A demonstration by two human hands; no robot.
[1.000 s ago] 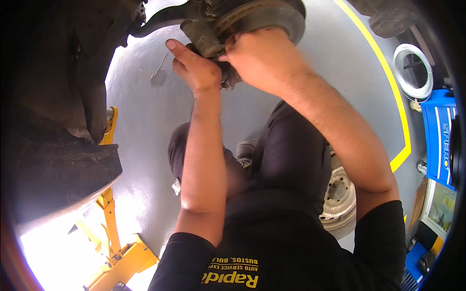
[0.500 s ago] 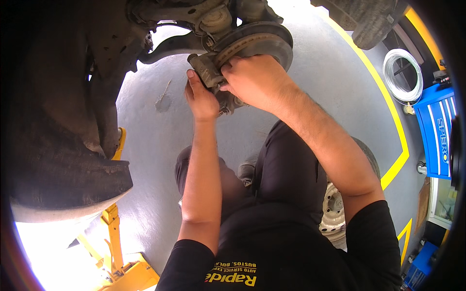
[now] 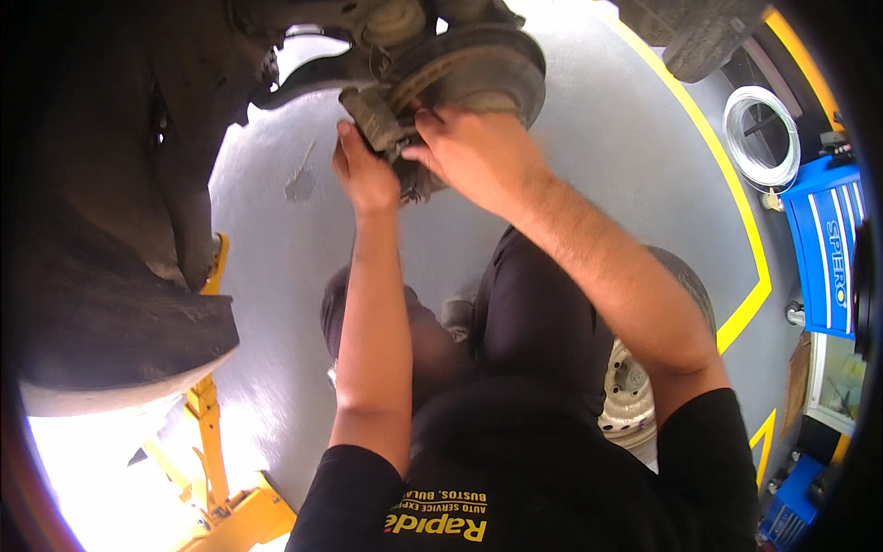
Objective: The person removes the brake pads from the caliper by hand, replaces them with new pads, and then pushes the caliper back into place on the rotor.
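A grimy brake caliper (image 3: 371, 118) sits at the left edge of a worn brake disc (image 3: 492, 83), below the car's suspension parts. My left hand (image 3: 370, 181) grips the caliper from its near left side, thumb up along its outer face and the other fingers mostly hidden behind. Over the disc's near edge reaches my right hand (image 3: 480, 155), its fingers curled in at the caliper's right side. Thumb and fingertips are bent together there; whatever lies between them is too small or hidden to make out.
Dark suspension arm (image 3: 308, 78) and wheel-arch lining (image 3: 120, 340) crowd the upper left. A yellow jack (image 3: 210, 442) stands lower left. By my right elbow lies a steel wheel (image 3: 628, 391). Further right are a blue tool cabinet (image 3: 821, 248), a coil of clear tubing (image 3: 728, 138) and yellow floor lines (image 3: 750, 308).
The whole view has shifted slightly, so the car parts and my arms appear a little further left and up. Both hands stay at the caliper, with the right fingers slightly repositioned.
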